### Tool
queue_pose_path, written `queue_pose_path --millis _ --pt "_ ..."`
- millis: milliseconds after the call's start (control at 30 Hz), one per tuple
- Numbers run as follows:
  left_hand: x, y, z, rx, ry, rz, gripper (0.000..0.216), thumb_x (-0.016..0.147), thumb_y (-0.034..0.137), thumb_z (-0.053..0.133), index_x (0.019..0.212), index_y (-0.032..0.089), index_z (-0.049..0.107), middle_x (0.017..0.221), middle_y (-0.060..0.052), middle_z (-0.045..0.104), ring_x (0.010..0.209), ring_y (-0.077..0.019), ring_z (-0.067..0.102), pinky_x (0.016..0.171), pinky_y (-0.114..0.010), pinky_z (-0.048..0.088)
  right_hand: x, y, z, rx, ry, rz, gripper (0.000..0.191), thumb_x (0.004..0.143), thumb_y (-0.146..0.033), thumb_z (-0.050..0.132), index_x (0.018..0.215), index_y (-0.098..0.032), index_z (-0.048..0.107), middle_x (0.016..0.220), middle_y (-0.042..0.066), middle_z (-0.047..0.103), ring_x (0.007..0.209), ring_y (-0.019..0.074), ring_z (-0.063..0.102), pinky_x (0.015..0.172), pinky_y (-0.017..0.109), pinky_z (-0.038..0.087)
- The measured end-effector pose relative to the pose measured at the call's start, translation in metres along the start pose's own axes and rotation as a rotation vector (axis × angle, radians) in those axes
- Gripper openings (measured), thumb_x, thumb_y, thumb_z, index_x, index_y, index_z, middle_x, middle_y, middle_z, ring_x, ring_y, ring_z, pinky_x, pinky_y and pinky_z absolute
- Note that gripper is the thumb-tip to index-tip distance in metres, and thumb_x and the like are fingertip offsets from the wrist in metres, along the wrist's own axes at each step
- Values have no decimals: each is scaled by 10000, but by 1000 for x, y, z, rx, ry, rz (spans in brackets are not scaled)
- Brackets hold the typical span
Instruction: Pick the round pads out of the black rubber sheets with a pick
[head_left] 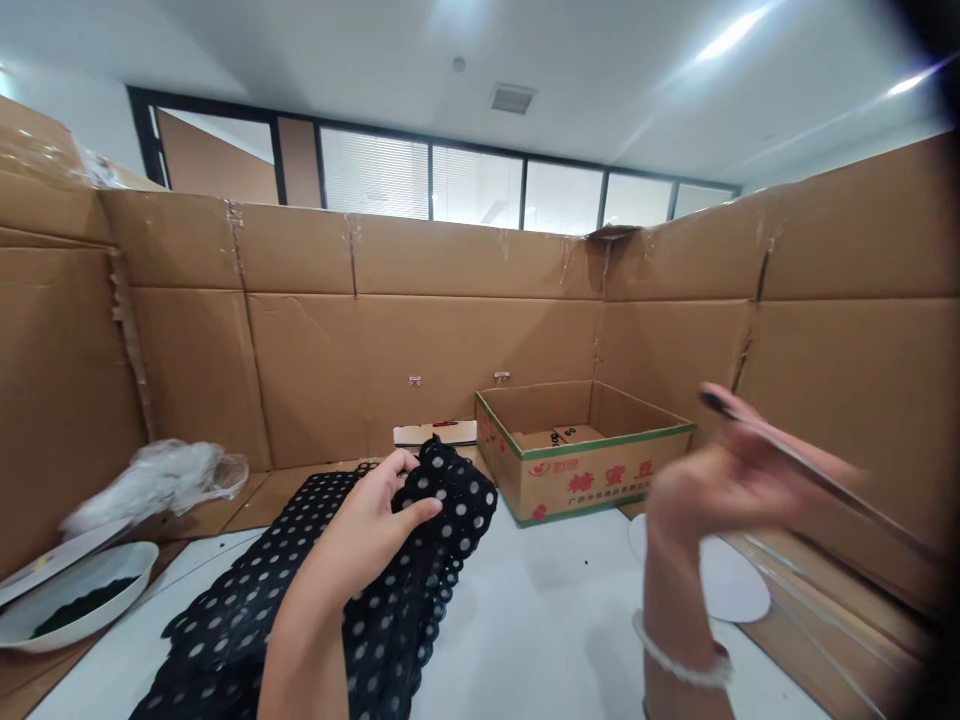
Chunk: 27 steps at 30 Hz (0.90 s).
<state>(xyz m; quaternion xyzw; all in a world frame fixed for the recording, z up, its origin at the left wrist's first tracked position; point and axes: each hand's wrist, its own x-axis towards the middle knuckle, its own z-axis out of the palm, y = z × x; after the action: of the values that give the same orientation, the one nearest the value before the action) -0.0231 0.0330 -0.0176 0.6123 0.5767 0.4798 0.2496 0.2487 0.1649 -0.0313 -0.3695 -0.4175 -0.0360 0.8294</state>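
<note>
A black perforated mat (300,590) with many round holes lies along the white table, its far end lifted. My left hand (375,520) grips that raised end (457,490), thumb on one side and fingers on top. My right hand (731,475) is raised to the right and blurred by motion. Its fingers are closed round a thin dark tool (795,455), perhaps tweezers or a pen, which points up and to the left. A pale bracelet circles the right wrist (679,660).
An open cardboard box (585,450) with red print stands at the back centre. A white bowl (71,600) with dark contents and a crumpled plastic bag (157,480) sit at the left. A white disc (731,580) lies to the right. Cardboard walls (420,330) surround the table.
</note>
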Motion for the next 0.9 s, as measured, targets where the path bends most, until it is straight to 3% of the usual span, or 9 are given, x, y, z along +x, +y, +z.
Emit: queue_pose_path --millis 67,133,300,500,600,767,900 --pt "-2 -4 -1 104 -38 -29 228 690 297 711 896 255 623 1007 -66 712 1101 -348 610 933 -443 430 -16 15 24 -88 -132 31 417 926 -553 408 928 -198 628 937 172 666 1034 367 636 842 551 476" --pt "-4 -6 1 200 -93 -60 257 636 234 712 886 256 652 984 -61 724 1047 -344 638 873 -419 454 -29 28 40 -132 -265 50 301 823 -482 575 780 -191 639 840 142 682 857 325 651 775 495 489" --pt "-2 -9 13 358 -161 -67 211 559 159 681 754 241 685 838 -57 717 906 -349 654 766 -404 468 -42 38 55 -115 -396 60 218 802 -356 575 730 -171 664 892 159 688 856 289 620 820 468 460" --pt "-7 -1 22 299 -255 79 227 758 317 651 968 297 733 1071 -54 736 1065 -324 626 908 -407 460 -47 3 51 105 -506 92 194 881 -336 575 867 -184 696 890 115 733 819 223 685 752 363 525" --pt "-9 8 27 119 -269 149 229 837 351 603 1028 325 725 1091 -23 738 1109 -292 615 941 -387 460 -45 -27 37 189 -461 103 202 915 -344 567 924 -180 684 921 82 727 832 202 692 753 351 546" --pt "0 26 43 -453 -266 114 243 856 317 657 1085 250 703 1078 -45 751 1049 -252 664 940 -367 488 -39 -76 -1 285 -200 -15 98 899 -277 640 918 -209 709 865 26 708 751 154 672 700 298 552" --pt "0 41 54 -811 -261 52 322 835 291 712 1135 195 648 1064 -73 751 978 -229 693 816 -303 526 -44 -100 -20 278 -435 -46 95 874 -216 672 939 -247 735 860 2 747 774 158 715 706 282 591"
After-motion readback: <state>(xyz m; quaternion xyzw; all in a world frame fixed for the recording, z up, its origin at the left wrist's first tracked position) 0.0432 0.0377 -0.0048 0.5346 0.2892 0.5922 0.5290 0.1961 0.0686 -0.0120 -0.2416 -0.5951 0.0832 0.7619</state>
